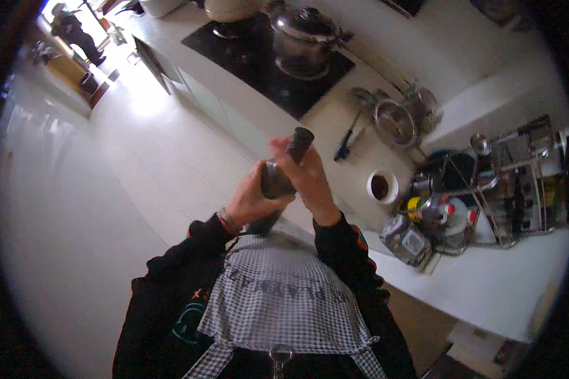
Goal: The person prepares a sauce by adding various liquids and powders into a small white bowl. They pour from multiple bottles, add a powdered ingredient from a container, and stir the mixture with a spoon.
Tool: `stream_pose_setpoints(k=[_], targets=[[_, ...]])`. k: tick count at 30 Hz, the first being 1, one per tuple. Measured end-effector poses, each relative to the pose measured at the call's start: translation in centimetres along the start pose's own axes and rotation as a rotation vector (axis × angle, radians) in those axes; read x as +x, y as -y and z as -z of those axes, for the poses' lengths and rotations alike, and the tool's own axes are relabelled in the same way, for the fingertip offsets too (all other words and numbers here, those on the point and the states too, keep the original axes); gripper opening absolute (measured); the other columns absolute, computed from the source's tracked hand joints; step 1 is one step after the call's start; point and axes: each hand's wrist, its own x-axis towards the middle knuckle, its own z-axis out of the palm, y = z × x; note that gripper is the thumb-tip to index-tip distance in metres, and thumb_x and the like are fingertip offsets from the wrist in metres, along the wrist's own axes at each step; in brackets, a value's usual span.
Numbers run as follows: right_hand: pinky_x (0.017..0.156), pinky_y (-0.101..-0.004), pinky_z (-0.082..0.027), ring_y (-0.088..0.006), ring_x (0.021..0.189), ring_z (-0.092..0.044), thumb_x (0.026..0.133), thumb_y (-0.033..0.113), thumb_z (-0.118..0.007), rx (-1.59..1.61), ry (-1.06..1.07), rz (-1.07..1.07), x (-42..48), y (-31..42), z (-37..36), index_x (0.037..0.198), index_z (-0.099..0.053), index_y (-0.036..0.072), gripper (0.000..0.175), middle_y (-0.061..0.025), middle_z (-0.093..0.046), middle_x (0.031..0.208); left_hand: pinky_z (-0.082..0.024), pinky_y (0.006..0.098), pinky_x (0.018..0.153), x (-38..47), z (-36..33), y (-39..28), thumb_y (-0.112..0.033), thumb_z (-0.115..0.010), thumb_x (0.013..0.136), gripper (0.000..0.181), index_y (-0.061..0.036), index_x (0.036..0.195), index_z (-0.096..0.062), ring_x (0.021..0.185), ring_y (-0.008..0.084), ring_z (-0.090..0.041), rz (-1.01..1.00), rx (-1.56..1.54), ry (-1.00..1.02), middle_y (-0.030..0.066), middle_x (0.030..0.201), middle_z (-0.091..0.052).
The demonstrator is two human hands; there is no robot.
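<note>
Before my apron, my left hand (253, 194) is wrapped around a dark, shiny container (276, 181), probably a bottle or flask; blur leaves its exact kind unclear. My right hand (308, 175) is at its upper side, holding a dark cylindrical piece (300, 139) that looks like a lid or cap between thumb and fingers. Whether that piece is joined to the container cannot be told. On the counter to the right stands a white cup (382, 187) with dark contents. A black-handled utensil (345, 144) lies behind it.
A lidded pot (303, 42) stands on the black cooktop (265, 61). Glass lids or bowls (396, 123) lie beyond the cup. Bottles with red caps (443, 211) and a metal rack (493, 189) occupy the right counter. A person (78, 33) is at the far upper left.
</note>
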Motion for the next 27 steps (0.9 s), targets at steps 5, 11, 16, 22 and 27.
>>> stream_pose_setpoints(k=[5, 11, 16, 22, 27], targets=[[0.076, -0.0290, -0.046, -0.0118, 0.083, -0.056, 0.087, 0.027, -0.067, 0.232, -0.097, -0.112, 1.3, 0.7, -1.2, 0.093, -0.058, 0.002, 0.027, -0.0046, -0.062, 0.088, -0.050, 0.0423, 0.072, -1.3, -0.7, -1.2, -0.037, -0.081, 0.066, 0.060, -0.0050, 0.106, -0.050, 0.084, 0.0359, -0.062, 0.008, 0.399, -0.255, 0.0173, 0.093, -0.062], [0.081, -0.0289, -0.048, -0.0168, 0.078, -0.062, 0.087, 0.021, -0.063, 0.322, -0.164, -0.250, 1.3, 2.9, -2.4, 0.078, -0.056, 0.001, 0.023, -0.0099, -0.063, 0.078, -0.048, 0.0463, 0.072, -2.6, -0.8, -1.2, -0.035, -0.082, 0.062, 0.058, -0.0038, 0.101, -0.053, 0.088, 0.0394, -0.059, -0.071, 0.406, -0.341, 0.0187, 0.092, -0.060], [0.081, -0.0331, -0.045, -0.0196, 0.078, -0.061, 0.082, 0.011, -0.060, 0.434, 0.012, -0.204, 1.9, 2.9, -2.7, 0.071, -0.052, 0.003, 0.016, -0.0085, -0.065, 0.075, -0.046, 0.0419, 0.076, -2.9, -0.2, -2.4, -0.033, -0.082, 0.067, 0.063, -0.0048, 0.111, -0.045, 0.087, 0.0347, -0.056, 0.101, 0.377, -0.178, 0.0176, 0.098, -0.056], [0.099, -0.0432, -0.039, -0.0260, 0.075, -0.067, 0.075, 0.011, -0.057, 0.350, 0.214, -0.024, 3.0, 3.1, -2.8, 0.066, -0.049, 0.006, 0.013, -0.0076, -0.060, 0.063, -0.048, 0.0404, 0.076, -4.0, 0.9, -3.6, -0.033, -0.082, 0.067, 0.067, -0.0022, 0.112, -0.044, 0.087, 0.0354, -0.058, 0.049, 0.281, -0.147, 0.0195, 0.096, -0.057], [0.107, -0.0478, -0.035, -0.0277, 0.067, -0.067, 0.070, 0.013, -0.054, 0.415, 0.360, 0.043, 3.8, 4.8, -2.4, 0.064, -0.050, 0.006, 0.010, -0.0076, -0.057, 0.058, -0.048, 0.0392, 0.082, -3.9, 0.8, -2.6, -0.037, -0.078, 0.071, 0.072, -0.0008, 0.120, -0.040, 0.092, 0.0348, -0.058, -0.037, 0.176, -0.108, 0.0193, 0.098, -0.057]])
